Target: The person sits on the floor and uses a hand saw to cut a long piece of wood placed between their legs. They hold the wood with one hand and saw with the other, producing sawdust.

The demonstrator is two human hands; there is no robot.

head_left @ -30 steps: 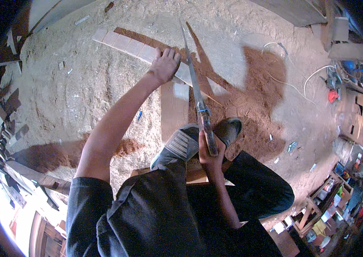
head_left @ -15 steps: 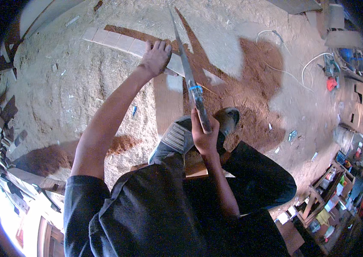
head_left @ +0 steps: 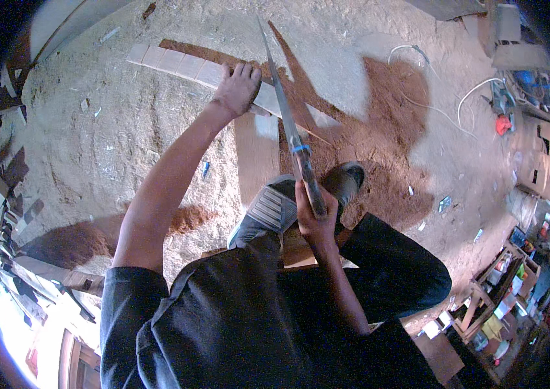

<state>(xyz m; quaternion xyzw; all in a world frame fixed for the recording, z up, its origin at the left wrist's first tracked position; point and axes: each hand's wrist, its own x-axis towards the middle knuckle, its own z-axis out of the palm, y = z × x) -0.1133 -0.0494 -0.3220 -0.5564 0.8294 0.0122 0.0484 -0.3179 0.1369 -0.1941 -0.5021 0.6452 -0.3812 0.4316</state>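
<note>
A long, pale wooden board, crossed by several thin lines, lies slantwise ahead of me. My left hand presses down on its middle, fingers curled over the far edge. In my right hand is the handle of a handsaw, whose narrowing blade points away from me and crosses the board just right of my left hand. A blue band circles the saw where blade meets handle. Under the board, a wider plank runs back toward my shoe. The saw's teeth against the wood are too small to make out.
Reddish sawdust covers the ground to the right of the board. A white cable loops farther right. Wooden crates with mixed items stand at lower right, and wood offcuts pile up at the left edge.
My right hand has drawn the saw a short way back toward me, and its handle sits lower. My left hand and the board have stayed in place.
</note>
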